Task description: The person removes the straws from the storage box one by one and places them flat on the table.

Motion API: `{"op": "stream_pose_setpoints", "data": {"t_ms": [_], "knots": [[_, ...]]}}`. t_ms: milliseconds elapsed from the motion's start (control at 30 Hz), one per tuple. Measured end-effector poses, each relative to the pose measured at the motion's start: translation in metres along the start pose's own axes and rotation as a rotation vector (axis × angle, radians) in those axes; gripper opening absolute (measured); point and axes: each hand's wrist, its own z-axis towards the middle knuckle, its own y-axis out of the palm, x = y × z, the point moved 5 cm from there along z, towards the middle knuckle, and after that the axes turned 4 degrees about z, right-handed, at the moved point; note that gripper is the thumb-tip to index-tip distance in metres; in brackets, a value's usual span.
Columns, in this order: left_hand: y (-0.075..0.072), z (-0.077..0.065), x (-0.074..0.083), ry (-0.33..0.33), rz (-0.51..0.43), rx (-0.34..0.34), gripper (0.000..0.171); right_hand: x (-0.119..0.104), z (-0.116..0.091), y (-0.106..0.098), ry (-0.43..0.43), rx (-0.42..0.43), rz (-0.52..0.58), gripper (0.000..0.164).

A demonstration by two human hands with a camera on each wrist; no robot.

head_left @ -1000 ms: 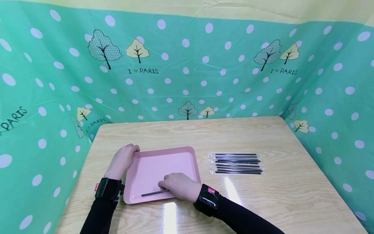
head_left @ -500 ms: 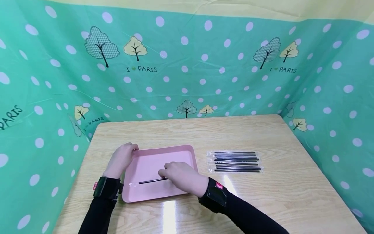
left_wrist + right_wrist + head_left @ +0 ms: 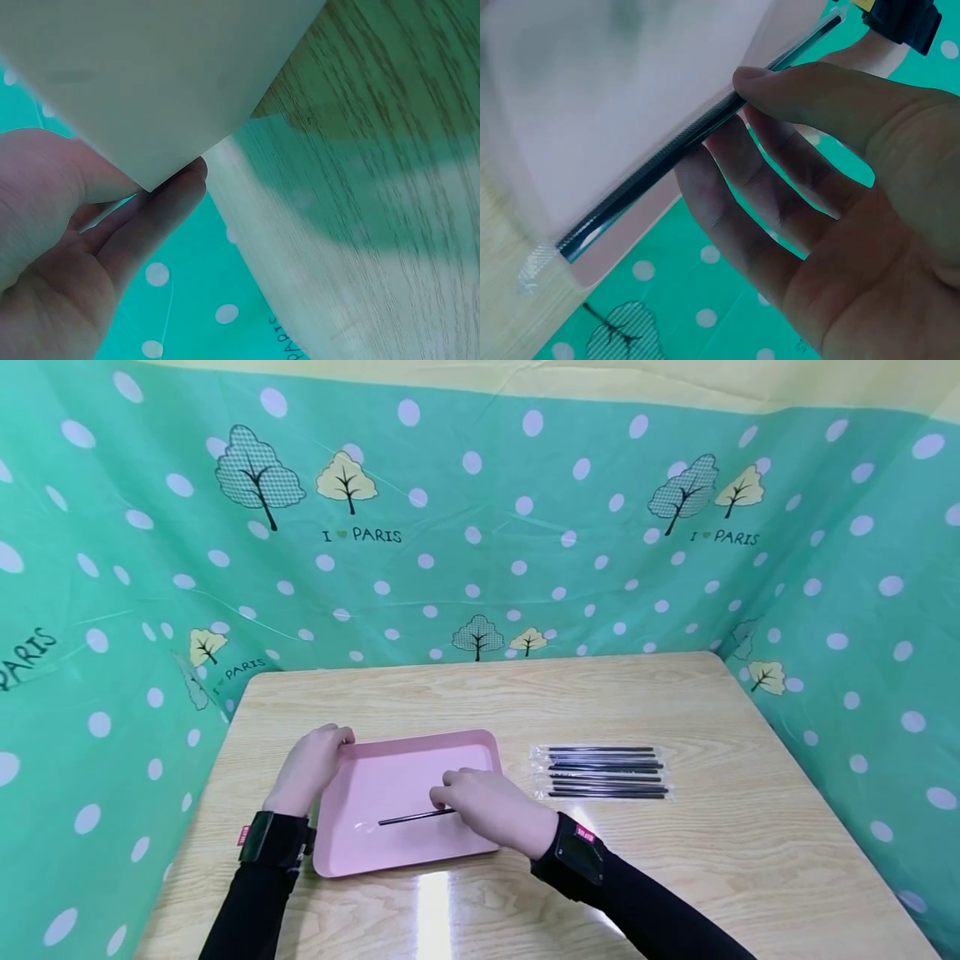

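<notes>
A pink rectangular tray (image 3: pixel 390 772) sits at the left of the table, its back left corner pinched by my left hand (image 3: pixel 311 768). In the left wrist view, thumb and fingers meet at that corner of the tray (image 3: pixel 165 75). Over the tray, my right hand (image 3: pixel 491 806) holds a black drinking straw (image 3: pixel 412 817) in a clear wrapper. Up close in the right wrist view, the thumb lies on one side of the straw (image 3: pixel 645 169) and several fingers on the other, with both wrapper ends sticking out.
Right of the tray, several black straws (image 3: pixel 606 767) in clear wrappers lie side by side on the wooden table (image 3: pixel 585 702). Green dotted cloth (image 3: pixel 480 577) stands around the back and sides of the table.
My right hand has lifted the straw from the tray's front side toward its middle, then shifted right with it. The left hand stays at the tray's corner.
</notes>
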Motion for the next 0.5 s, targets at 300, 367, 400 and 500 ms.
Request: {"op": "stream_pose_setpoints", "data": {"t_ms": [300,367,400,500], "knots": [[-0.002,0.0,-0.002,0.004,-0.016,-0.004,0.01,0.024,-0.022,-0.009,0.068,0.0,0.03,0.021],[-0.002,0.001,-0.001,0.005,-0.017,-0.005,0.01,0.029,-0.028,-0.011,0.067,0.021,0.03,0.019],[-0.002,0.001,-0.001,0.008,-0.016,-0.006,0.01,0.032,-0.031,-0.012,0.068,0.032,0.026,0.019],[-0.001,0.001,0.001,0.012,-0.016,-0.004,0.011,0.04,-0.041,-0.013,0.065,0.068,0.01,0.019]]}}
